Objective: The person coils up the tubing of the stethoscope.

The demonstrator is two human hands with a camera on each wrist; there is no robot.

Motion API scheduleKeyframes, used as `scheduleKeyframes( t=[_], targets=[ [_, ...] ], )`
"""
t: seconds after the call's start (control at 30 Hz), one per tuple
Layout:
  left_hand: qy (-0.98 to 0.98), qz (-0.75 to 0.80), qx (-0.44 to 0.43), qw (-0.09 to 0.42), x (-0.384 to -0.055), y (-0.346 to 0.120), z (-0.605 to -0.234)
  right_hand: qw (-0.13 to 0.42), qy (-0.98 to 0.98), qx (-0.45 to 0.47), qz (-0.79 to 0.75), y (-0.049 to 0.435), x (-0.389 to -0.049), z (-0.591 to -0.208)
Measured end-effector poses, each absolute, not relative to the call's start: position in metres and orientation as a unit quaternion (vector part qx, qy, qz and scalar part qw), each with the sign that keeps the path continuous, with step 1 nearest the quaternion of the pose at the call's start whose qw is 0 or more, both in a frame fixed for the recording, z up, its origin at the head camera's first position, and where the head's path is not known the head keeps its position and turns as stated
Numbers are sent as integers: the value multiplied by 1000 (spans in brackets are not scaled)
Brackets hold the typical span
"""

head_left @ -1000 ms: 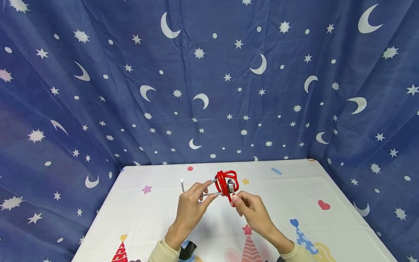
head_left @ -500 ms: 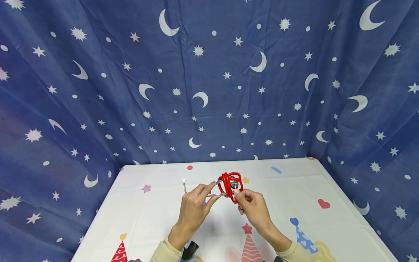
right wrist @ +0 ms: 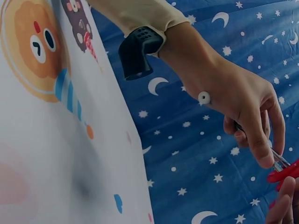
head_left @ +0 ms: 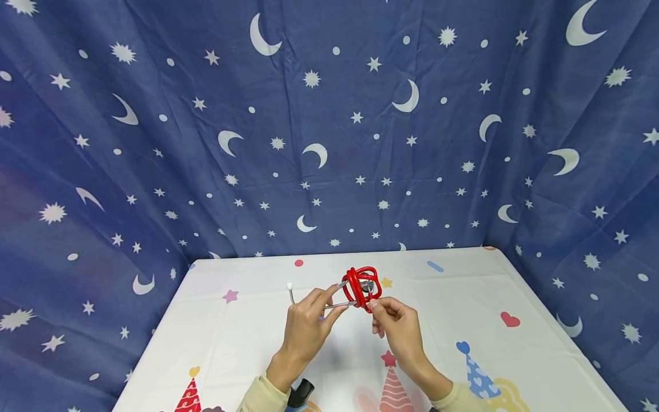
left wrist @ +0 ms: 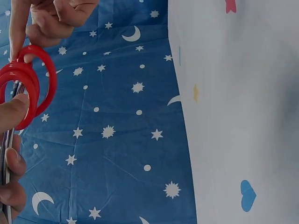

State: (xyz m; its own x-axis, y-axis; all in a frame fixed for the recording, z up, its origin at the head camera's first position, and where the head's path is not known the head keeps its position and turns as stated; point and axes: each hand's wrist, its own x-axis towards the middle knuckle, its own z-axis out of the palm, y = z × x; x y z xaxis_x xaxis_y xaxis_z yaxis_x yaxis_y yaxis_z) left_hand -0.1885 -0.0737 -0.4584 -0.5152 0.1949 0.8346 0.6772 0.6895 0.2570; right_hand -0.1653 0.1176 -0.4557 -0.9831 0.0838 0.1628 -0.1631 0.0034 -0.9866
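Observation:
A stethoscope (head_left: 353, 286) with red tubing is held up over the table between both hands. Its tubing is wound in loops round the metal ear tubes, and the round silver chest piece (head_left: 366, 285) sits among the loops. My left hand (head_left: 305, 329) grips the metal ear tubes between thumb and fingers; one white ear tip (head_left: 289, 285) sticks out past the back of that hand. With thumb and forefinger, my right hand (head_left: 399, 326) pinches the tubing just below the chest piece. In the left wrist view the red loops (left wrist: 32, 86) lie round the metal tubes.
A white table cover (head_left: 437, 309) printed with party hats, hearts and stars lies beneath the hands. Behind and at both sides hangs a dark blue curtain (head_left: 329, 114) with moons and stars. A black wrist camera (right wrist: 135, 53) sits at the left cuff.
Both hands have shifted slightly right with the stethoscope. The chest piece has tilted and now sits deeper among the red loops, with the right fingers closer to the coil.

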Motion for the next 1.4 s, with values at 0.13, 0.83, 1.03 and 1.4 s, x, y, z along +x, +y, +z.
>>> scheduleKeyframes(
  t=[0.13,0.83,1.03,1.4],
  targets=[
    [-817,-309,-261,412,-188,-74,-458,101,-708,66,695,119,-163,-459],
    [-814,-268,-301,417,-183,-68,-458,349,-751,115,549,118,-152,-440],
    [-819,-269,-304,406,-182,-65,-461,339,-731,93,585,118,-156,-442],
    [-819,-300,-284,397,-184,-66,-464,252,-766,81,586,130,-171,-470]
  ],
)
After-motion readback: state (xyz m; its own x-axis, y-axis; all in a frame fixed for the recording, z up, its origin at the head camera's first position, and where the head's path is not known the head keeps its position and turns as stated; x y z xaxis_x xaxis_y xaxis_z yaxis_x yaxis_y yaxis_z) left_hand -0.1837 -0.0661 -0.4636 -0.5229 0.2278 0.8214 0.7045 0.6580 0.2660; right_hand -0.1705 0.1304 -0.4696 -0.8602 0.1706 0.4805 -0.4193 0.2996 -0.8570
